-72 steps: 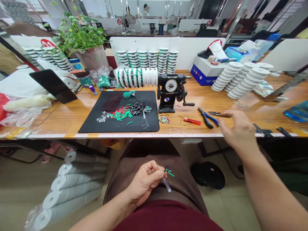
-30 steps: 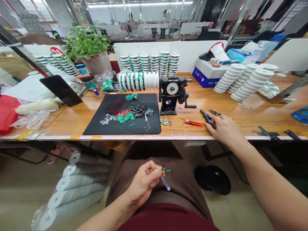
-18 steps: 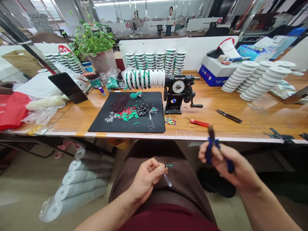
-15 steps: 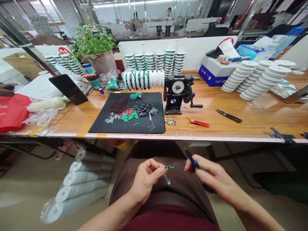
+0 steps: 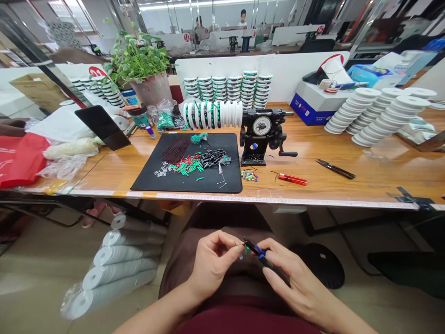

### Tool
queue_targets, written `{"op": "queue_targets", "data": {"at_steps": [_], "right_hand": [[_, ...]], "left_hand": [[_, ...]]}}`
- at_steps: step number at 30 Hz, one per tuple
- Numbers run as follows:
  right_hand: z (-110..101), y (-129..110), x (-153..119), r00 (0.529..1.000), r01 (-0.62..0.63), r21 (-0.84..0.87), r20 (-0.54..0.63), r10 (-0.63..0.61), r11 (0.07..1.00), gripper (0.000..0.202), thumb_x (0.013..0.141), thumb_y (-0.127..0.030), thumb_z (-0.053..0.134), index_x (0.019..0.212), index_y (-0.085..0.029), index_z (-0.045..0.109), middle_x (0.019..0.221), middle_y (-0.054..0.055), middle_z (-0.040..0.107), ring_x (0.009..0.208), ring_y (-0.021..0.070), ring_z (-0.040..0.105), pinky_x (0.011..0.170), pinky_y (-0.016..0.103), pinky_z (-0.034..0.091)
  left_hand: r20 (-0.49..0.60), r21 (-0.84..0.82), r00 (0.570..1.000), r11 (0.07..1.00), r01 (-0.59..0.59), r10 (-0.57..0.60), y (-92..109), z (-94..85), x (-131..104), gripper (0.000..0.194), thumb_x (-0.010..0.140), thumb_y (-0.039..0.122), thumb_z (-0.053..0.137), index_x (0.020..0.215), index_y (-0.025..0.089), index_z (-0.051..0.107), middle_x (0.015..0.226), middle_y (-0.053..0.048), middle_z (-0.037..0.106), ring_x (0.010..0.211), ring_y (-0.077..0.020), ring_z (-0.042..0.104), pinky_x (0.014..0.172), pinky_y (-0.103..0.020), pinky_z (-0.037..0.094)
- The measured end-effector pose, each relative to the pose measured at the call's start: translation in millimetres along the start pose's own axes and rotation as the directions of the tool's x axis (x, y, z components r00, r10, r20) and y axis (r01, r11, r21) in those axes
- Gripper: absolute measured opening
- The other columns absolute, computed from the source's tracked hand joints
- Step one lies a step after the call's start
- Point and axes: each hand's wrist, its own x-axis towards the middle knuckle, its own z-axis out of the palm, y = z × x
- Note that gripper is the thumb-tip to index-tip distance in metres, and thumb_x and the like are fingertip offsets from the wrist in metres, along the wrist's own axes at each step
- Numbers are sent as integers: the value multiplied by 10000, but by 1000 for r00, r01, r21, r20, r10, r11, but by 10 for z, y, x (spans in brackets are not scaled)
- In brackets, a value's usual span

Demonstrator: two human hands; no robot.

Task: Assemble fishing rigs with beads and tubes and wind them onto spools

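My left hand (image 5: pixel 212 262) is closed over my lap, thumb and forefinger pinching a thin dark line. Small green pieces (image 5: pixel 247 251) on that line show just beyond the fingertips. A bit of clear material peeks out below them, mostly hidden. In my right hand (image 5: pixel 291 274) is a pair of pliers (image 5: pixel 253 246) with black jaws and blue-and-black handles. Their jaw tips are right at the left fingertips, by the line. Whether the jaws are closed on it I cannot tell.
On the table ahead lies a black mat (image 5: pixel 153 178) with piles of small green, red and black parts. Behind it stands a black hand-cranked winder (image 5: pixel 260 130) carrying white spools. Tweezers (image 5: pixel 335 169), a red tool (image 5: pixel 292 179) and colored beads (image 5: pixel 249 176) lie nearby. White rolls (image 5: pixel 114 255) stand at lower left.
My right hand has brought the pliers left, from beside the lap to the left fingertips. The left hand stays about where it was, still pinching; the clear piece below it is now mostly covered.
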Motion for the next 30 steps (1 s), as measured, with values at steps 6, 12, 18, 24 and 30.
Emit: {"op": "queue_targets", "data": {"at_steps": [6, 12, 18, 24, 30], "right_hand": [[199, 149, -1, 993, -111, 223, -10, 116, 968, 391, 1030, -422, 354, 762, -148, 432, 744, 27, 421, 681, 123, 382, 621, 256, 315], [562, 356, -59, 925, -309, 787, 117, 362, 534, 581, 831, -686, 607, 714, -160, 391, 580, -50, 285, 475, 42, 194, 429, 189, 162], [585, 165, -102, 894, -325, 848, 131, 429, 419, 602, 802, -672, 669, 705, -146, 394, 583, -53, 294, 483, 25, 184, 440, 178, 151], [558, 39, -161, 895, -313, 842, 106, 434, 440, 620, 801, -698, 648, 710, -133, 409, 608, -36, 311, 508, 33, 222, 486, 209, 148], [533, 10, -110, 884, -331, 824, 100, 456, 461, 623, 780, -717, 657, 745, -135, 437, 574, -55, 298, 479, 29, 198, 472, 207, 141]], "left_hand": [[6, 154, 1000, 988, -17, 16, -57, -20, -27, 255, 832, 369, 687, 788, 127, 621, 810, -73, 671, 739, -132, 605, 682, -232, 471], [120, 148, 993, 988, -37, 19, -120, -47, -97, 206, 916, 349, 584, 873, 147, 593, 867, -49, 614, 611, -76, 537, 558, -203, 462], [270, -105, 951, 986, -127, 151, -127, -42, -137, 94, 950, 233, 528, 888, 163, 523, 893, -34, 551, 793, -100, 571, 757, -254, 505], [271, -272, 949, 959, -85, 161, -159, -21, -172, 152, 958, 256, 521, 852, 153, 483, 849, -26, 562, 761, -91, 564, 745, -252, 493], [262, -322, 965, 943, 82, 5, -174, -14, -146, 188, 901, 276, 615, 832, 134, 513, 821, -42, 626, 668, -102, 611, 649, -232, 510]]}}
